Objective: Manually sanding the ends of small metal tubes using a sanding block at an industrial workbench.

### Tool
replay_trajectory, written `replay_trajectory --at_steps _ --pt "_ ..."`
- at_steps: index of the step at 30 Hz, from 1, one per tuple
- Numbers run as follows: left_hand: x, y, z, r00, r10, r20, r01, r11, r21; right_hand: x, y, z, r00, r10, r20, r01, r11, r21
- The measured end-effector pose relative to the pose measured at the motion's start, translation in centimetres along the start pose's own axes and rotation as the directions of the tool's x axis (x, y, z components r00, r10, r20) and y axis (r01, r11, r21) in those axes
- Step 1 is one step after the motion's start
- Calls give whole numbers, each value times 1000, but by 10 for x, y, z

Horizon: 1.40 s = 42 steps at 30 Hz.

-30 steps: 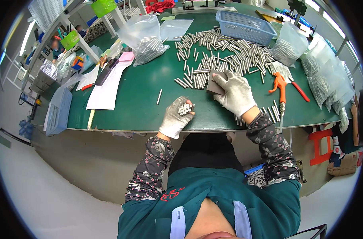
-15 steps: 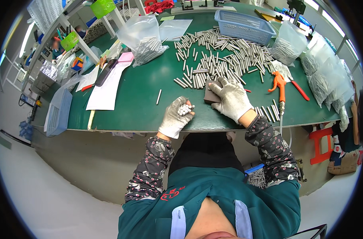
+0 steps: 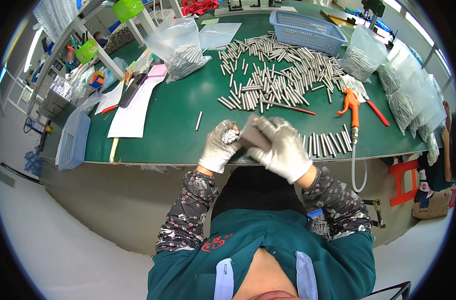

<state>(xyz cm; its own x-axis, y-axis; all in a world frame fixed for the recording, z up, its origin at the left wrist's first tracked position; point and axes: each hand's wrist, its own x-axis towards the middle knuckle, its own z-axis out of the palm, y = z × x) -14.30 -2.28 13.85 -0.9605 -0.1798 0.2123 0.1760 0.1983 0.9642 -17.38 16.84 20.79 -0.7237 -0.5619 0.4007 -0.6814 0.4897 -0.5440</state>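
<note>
The gloved left hand point(image 3: 219, 148) is closed around a bundle of short grey metal rods point(image 3: 230, 135), ends up, at the near edge of the green desk point(image 3: 178, 105). The gloved right hand point(image 3: 282, 146) pinches a flat grey-brown pad point(image 3: 253, 136) against those ends. Beyond lies the loose pile of metal rods point(image 3: 275, 72). This looks like end-wiping; a next move would call for steady, level strokes.

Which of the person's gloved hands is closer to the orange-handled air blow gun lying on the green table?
Right. The right hand is just left of the orange-handled air blow gun; the left hand, gripping a bundle of metal rods, lies farther left.
</note>
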Motion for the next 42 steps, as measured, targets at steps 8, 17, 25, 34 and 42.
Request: replay_trajectory --at_steps 8,17,25,34,42 --pt "-2 13 2 994 -109 -21 101 969 -224 15 10 7 968 -199 -150 153 949 -275" --pt "-1 16 -2 992 -116 39 123 949 -289 22 10 1 896 -443 -29 424 875 -235" --pt "0 8 -6 999 -16 41 23 987 -157 23 18 5 905 -417 -84 406 905 -122" --pt "0 7 -4 990 -135 45 142 968 -205 24 26 8 998 -45 -47 25 933 -358" --pt "-1 7 -2 994 -105 28 108 976 -191 16 24 16 999 9 49 9 933 -360"
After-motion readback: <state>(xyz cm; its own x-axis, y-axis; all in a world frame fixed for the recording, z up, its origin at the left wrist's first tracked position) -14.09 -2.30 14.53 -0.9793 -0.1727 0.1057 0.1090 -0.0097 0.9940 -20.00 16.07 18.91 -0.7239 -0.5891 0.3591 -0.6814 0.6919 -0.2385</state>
